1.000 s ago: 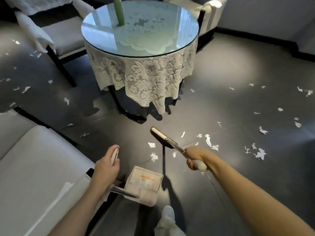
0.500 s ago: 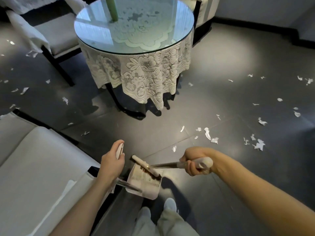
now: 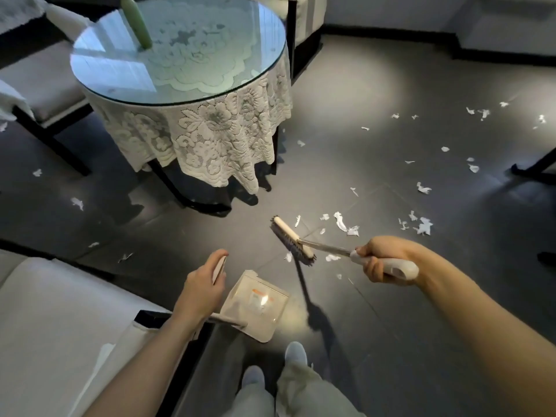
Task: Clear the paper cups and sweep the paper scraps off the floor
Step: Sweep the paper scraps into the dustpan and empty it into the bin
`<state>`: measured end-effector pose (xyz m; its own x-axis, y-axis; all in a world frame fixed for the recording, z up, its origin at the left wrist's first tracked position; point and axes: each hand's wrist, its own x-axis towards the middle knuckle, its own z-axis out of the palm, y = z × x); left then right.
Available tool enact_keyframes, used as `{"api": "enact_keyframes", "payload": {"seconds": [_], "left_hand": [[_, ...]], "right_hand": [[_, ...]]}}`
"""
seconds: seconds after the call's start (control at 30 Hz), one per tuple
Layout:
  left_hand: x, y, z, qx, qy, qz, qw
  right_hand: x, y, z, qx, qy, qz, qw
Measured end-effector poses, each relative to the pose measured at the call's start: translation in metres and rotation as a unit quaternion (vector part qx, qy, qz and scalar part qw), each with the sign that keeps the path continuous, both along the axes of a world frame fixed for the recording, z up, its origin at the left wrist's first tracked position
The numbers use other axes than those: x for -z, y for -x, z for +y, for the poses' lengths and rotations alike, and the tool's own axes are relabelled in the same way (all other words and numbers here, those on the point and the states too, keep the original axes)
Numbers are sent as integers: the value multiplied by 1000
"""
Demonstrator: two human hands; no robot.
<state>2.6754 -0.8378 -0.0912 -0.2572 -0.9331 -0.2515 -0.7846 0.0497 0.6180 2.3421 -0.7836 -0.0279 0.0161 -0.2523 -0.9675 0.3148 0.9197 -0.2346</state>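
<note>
My right hand (image 3: 379, 257) grips the white handle of a small broom; its brush head (image 3: 292, 241) hangs just above the dark floor, right of centre. My left hand (image 3: 204, 286) is closed around the top of the dustpan's upright handle. The white dustpan (image 3: 254, 305) rests on the floor between my hands, below and left of the brush. White paper scraps (image 3: 343, 222) lie just beyond the brush, with more scraps (image 3: 422, 226) scattered to the right and a few on the left floor (image 3: 77, 203). No paper cups are visible.
A round glass-topped table (image 3: 177, 52) with a lace cloth and a green bottle (image 3: 136, 21) stands ahead. A chair (image 3: 45, 94) is at the left, a white sofa (image 3: 54, 326) at the lower left. Black furniture legs (image 3: 532, 171) show at the right edge. My feet (image 3: 296, 353) are below.
The brush has swung from inside the dustpan back out to the right, toward the scraps. My left hand still holds the dustpan handle. The view has shifted closer to the table.
</note>
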Motion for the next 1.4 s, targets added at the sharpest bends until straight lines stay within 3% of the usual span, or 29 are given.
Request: {"api": "enact_keyframes", "payload": {"seconds": [0.27, 0.47, 0.8, 1.07, 1.4], "left_hand": [[3, -7, -41, 69, 12, 15, 997], [9, -14, -78, 139, 17, 14, 990], [-4, -94, -127, 183, -2, 6, 983], [-2, -133, -159, 186, -16, 4, 982], [16, -132, -193, 186, -21, -13, 982]], "right_hand": [[25, 22, 37, 69, 19, 114, 991], [73, -9, 58, 77, -12, 159, 984], [90, -116, 1, 190, 8, 89, 978], [56, -133, -14, 267, 10, -16, 963], [59, -152, -49, 117, -2, 124, 985]]}}
